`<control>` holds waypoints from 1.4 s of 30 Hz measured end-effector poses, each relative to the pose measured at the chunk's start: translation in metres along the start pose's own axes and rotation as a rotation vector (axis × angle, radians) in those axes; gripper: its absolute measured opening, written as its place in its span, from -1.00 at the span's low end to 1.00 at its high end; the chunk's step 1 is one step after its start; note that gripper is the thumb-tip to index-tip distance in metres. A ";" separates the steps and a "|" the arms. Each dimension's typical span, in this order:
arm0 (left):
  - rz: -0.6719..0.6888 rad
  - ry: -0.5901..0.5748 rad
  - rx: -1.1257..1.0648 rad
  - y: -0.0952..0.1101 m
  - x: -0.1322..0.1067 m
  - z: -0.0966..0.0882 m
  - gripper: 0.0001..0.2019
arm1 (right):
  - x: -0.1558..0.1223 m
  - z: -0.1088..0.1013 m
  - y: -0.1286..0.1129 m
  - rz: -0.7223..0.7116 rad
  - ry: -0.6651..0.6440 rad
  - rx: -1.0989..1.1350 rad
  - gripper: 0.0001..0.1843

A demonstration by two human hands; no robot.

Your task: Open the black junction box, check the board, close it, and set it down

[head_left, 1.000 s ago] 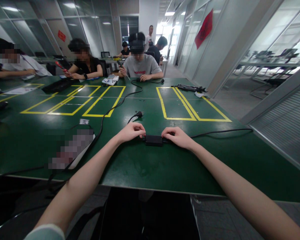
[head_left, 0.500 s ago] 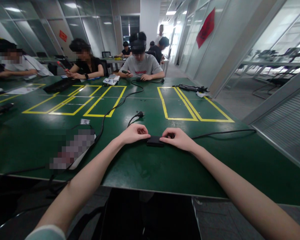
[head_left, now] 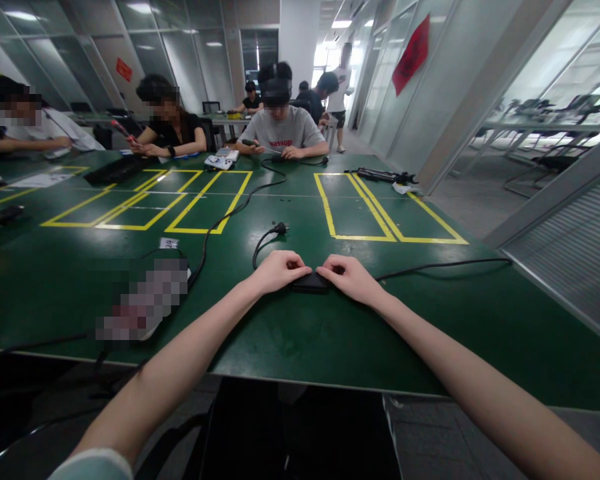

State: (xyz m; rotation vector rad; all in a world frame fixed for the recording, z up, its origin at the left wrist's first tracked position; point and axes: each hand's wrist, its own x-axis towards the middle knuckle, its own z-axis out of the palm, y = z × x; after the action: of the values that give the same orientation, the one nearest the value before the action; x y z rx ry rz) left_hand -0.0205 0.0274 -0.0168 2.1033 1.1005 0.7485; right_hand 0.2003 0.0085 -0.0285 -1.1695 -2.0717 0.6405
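Note:
A small flat black box (head_left: pixel 311 285) lies on the green table in front of me; its exact kind is not clear. My left hand (head_left: pixel 283 270) is closed in a pinch at the box's far edge, near its middle. From the other side, my right hand (head_left: pixel 349 277) pinches at the same edge, its thumb tip close to the left one. The curled fingers partly hide that edge. Behind my left hand, a black cord ends in a plug (head_left: pixel 279 229). Another black cable (head_left: pixel 440 265) runs from behind my right hand toward the right edge.
Yellow tape rectangles (head_left: pixel 363 237) mark the table (head_left: pixel 290 347). A pixelated object (head_left: pixel 145 300) and a long cable (head_left: pixel 245 205) lie to the left. A folded black tripod-like item (head_left: pixel 385 175) rests at the far right. Several people sit around; one stands behind.
Both hands have moved inward along the box, from its two ends to near its middle. The box stays in place. In the background, a standing person has moved to the right.

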 end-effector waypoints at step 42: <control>0.361 -0.094 0.455 0.004 -0.019 -0.013 -0.54 | -0.005 -0.007 -0.007 -0.233 -0.117 -0.154 -0.84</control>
State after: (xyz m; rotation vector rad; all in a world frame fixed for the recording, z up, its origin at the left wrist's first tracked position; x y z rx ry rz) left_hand -0.0370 0.0131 -0.0088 2.7426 0.9103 0.5894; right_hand 0.2037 0.0018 -0.0211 -0.9714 -2.3479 0.4549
